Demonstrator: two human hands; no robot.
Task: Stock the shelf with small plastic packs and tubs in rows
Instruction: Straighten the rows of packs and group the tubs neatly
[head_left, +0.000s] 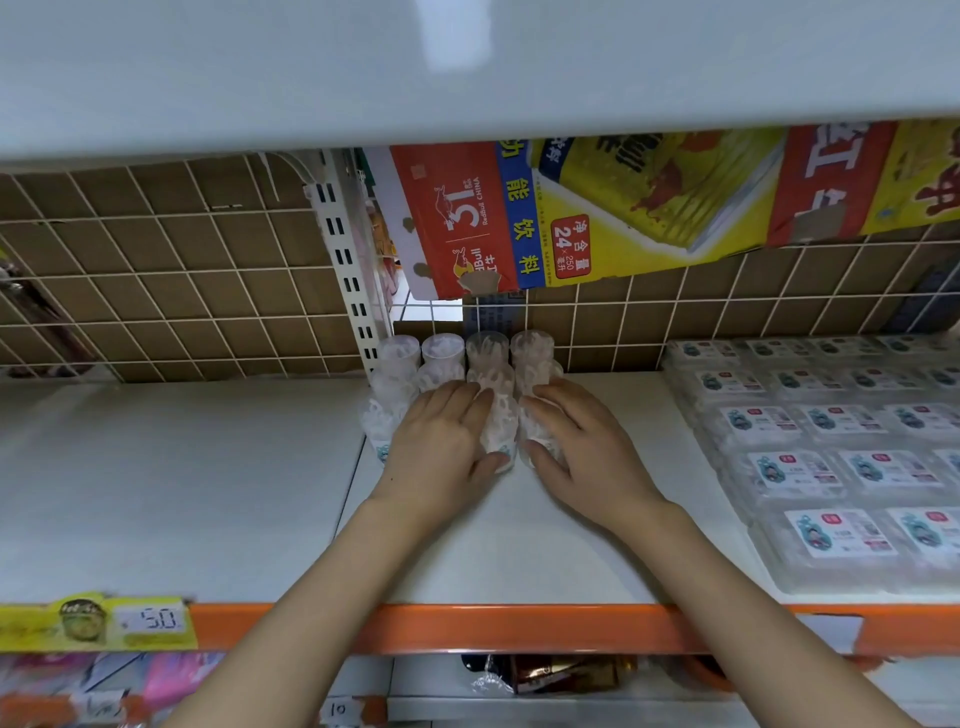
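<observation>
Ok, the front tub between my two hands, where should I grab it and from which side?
Take the front tub around its round side wall, coming from the open front of the shelf. It stands upright with other tubs packed behind and beside it, so only the front is free.

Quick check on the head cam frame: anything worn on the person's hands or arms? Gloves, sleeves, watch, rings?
Nothing worn that shows. The left hand and right hand are bare, with no gloves, and no rings are visible. Both forearms are bare from wrist to the bottom edge of the frame: no sleeves, watch, bands or markings in view.
</observation>
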